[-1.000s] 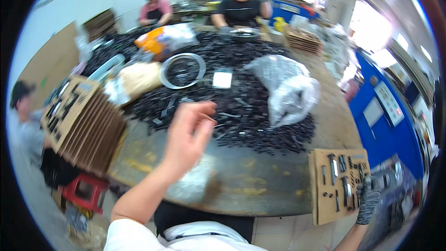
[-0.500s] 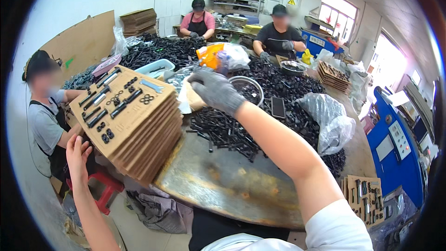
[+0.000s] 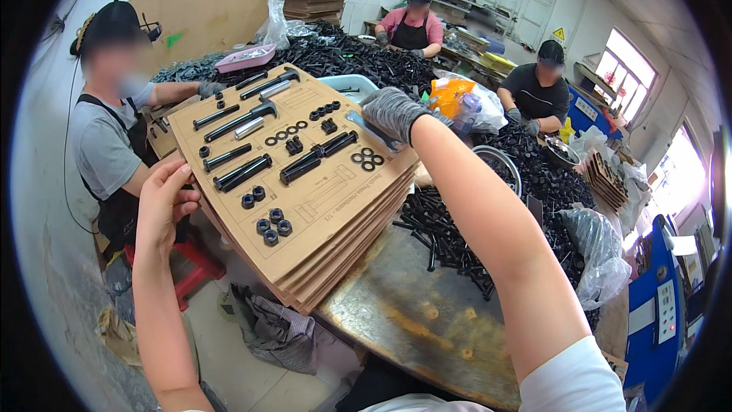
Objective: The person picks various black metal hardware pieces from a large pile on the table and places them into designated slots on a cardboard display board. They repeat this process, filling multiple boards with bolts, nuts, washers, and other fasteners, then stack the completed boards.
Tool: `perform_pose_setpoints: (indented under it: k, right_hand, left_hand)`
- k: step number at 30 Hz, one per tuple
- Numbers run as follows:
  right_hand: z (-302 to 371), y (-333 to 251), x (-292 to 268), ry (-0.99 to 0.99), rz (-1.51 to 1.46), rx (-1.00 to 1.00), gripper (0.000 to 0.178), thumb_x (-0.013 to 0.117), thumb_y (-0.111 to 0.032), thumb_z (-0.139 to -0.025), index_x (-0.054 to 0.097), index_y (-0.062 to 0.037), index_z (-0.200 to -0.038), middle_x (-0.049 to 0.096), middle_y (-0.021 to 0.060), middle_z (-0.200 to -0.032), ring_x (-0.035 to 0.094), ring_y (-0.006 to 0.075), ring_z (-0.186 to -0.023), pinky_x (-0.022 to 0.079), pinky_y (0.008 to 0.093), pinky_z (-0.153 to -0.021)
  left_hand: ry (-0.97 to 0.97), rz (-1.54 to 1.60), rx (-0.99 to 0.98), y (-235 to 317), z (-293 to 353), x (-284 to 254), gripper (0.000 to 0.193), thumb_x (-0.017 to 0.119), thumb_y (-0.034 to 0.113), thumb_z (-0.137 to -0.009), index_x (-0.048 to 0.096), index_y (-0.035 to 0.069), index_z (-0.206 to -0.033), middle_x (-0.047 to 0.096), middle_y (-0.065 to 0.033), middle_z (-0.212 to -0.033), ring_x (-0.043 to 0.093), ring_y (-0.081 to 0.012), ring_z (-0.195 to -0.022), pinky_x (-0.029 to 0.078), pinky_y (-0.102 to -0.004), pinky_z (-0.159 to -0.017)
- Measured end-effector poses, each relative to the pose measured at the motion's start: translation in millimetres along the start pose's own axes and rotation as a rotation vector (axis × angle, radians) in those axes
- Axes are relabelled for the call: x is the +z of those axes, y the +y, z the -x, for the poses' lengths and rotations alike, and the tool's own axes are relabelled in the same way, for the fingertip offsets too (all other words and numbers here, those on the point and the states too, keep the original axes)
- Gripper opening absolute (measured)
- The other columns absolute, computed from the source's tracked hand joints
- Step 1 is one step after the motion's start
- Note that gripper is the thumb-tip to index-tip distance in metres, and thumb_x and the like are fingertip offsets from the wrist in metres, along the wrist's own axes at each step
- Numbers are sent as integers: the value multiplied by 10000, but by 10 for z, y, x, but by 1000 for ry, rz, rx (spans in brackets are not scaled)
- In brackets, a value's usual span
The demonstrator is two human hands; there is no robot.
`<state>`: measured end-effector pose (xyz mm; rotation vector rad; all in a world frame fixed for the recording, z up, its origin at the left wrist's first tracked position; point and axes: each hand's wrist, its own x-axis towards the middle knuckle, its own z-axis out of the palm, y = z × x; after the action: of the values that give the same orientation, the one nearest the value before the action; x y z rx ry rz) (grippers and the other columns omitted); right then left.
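Observation:
A stack of brown cardboard sheets (image 3: 343,268) stands tilted before me at the table's left end. Its top sheet (image 3: 347,202) bears black bolts (image 3: 242,173), hex nuts (image 3: 272,226), washers (image 3: 367,159), silver sleeves (image 3: 248,128) and a grey-blue wrench (image 3: 371,130). My bare left hand (image 3: 164,200) is at the sheet's left edge, thumb against the rim and fingers curled below. My right hand (image 3: 393,113), in a grey knit glove, is closed at the far right edge, covering part of the wrench. What its fingers grip is hidden.
Heaps of black bolts (image 3: 450,236) cover the metal table (image 3: 404,305). A round bowl (image 3: 499,168), blue tray (image 3: 347,85) and clear plastic bag (image 3: 598,255) lie around. Co-workers sit at the left (image 3: 114,130), far side (image 3: 412,27) and right (image 3: 537,91). A red stool (image 3: 197,271) stands below left.
My right hand has come back from beyond the stack to the sheet's right edge. My left hand's spread fingers have curled at the left edge. The view has turned left and closer.

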<state>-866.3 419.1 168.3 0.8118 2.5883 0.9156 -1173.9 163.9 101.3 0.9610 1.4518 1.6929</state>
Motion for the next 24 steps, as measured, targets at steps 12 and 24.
perform_pose_setpoints:
  k: [12, 24]
  right_hand:
    - [262, 124, -14, 169, -136, 153, 277, 528, -181, -894, 707, -70, -1074, 708, 134, -984, 688, 283, -867, 546, 338, -829]
    - [2534, 495, -116, 373, -611, 154, 284, 560, -243, -968, 674, -93, -1180, 707, 95, -1059, 649, 226, -956, 480, 323, -893]
  left_hand:
    - [-93, 98, 84, 260, 131, 50, 286, 610, 161, -939, 564, -16, -1158, 667, -27, -924, 654, -66, -734, 549, -167, -609]
    - [-431, 243, -8, 732, 1614, 893, 255, 548, 212, -981, 546, -9, -1108, 633, -66, -874, 680, -106, -717, 564, -173, -559]
